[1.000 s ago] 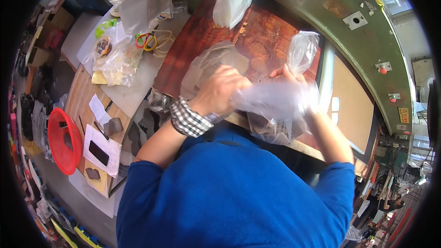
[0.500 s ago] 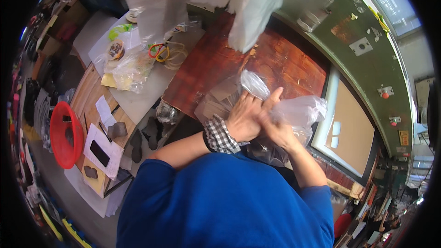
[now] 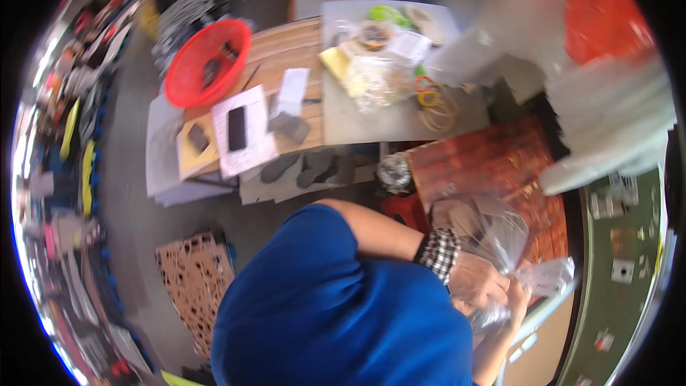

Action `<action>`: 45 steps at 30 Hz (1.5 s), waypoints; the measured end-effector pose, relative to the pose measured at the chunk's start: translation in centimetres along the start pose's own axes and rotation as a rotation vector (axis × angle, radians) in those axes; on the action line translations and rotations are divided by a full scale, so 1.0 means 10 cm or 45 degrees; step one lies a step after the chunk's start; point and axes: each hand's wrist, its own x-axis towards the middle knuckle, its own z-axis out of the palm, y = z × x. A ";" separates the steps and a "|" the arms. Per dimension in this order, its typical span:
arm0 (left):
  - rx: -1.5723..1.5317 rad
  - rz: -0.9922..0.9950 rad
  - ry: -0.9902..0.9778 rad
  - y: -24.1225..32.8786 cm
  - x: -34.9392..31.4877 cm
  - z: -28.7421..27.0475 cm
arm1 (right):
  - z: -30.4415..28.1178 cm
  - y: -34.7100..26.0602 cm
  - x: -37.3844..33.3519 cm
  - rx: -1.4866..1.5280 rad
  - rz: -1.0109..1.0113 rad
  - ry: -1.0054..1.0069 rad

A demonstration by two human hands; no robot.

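A clear plastic bag (image 3: 503, 232) lies at the near end of the reddish-brown wooden board (image 3: 493, 164), with flat brownish pieces (image 3: 454, 219) showing through it. My left hand (image 3: 480, 279), below a black-and-white checked cuff, has its fingers curled in on the bag's gathered neck. Close against it, my right hand (image 3: 517, 306) pinches the same plastic, partly hidden by the left hand and the film. The bag's loose end (image 3: 549, 275) sticks out to the right past my fingers. More crumpled film shows below the hands.
Left of the board is a table (image 3: 357, 118) with a red basket (image 3: 175, 78), a phone (image 3: 236, 129) on paper, and scissors (image 3: 427, 93). White plastic sheets (image 3: 614, 121) hang at the upper right. A perforated brown sheet (image 3: 187, 279) lies on the floor.
The view has swung left, so the board and hands now sit lower right. My hands, earlier crossed flat with fingers extended, are now closed together on the bag's gathered neck.
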 end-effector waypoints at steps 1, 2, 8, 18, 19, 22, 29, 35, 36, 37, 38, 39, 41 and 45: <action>-0.057 0.059 0.083 -0.03 -0.02 0.01 | -0.03 0.01 0.03 -0.136 -0.066 0.049; -0.041 0.091 0.024 -0.08 -0.06 -0.02 | -0.05 0.05 0.02 0.013 -0.104 0.009; 0.194 -0.332 0.219 -0.43 -0.02 -0.02 | 0.00 0.11 -0.09 -0.719 -0.536 0.181; 0.986 -0.529 0.059 -0.62 -0.12 0.38 | 0.18 0.11 -0.03 -0.837 -0.502 0.178; 1.025 -0.482 0.139 -0.63 -0.12 0.37 | 0.20 0.15 0.00 -0.873 -0.551 0.204; 0.559 -0.629 0.086 -0.63 -0.10 0.27 | 0.23 0.25 0.06 -0.955 -0.649 0.259; -0.398 -1.181 0.158 -0.58 0.14 -0.20 | 0.20 0.40 0.04 -1.072 -0.747 0.334; -0.082 -0.930 -0.163 -0.53 0.27 -0.32 | -0.01 0.54 -0.04 -1.169 -0.813 0.376; 0.017 -0.896 -0.143 -0.56 0.27 -0.27 | -0.06 0.58 -0.06 -1.197 -0.826 0.391; 0.123 -0.871 -0.063 -0.60 0.27 -0.21 | -0.13 0.62 -0.07 -1.232 -0.845 0.404; 0.218 -0.826 -0.002 -0.66 0.27 -0.14 | -0.19 0.67 -0.09 -1.286 -0.868 0.421; 0.308 -0.775 0.066 -0.72 0.26 -0.08 | -0.24 0.73 -0.11 -1.376 -0.919 0.445; 0.682 -0.694 0.091 -0.84 0.20 0.02 | -0.35 0.83 -0.19 -1.464 -0.930 0.467; 0.784 -0.866 0.101 -0.86 -0.04 -0.03 | -0.35 0.76 -0.44 -1.339 -1.018 0.321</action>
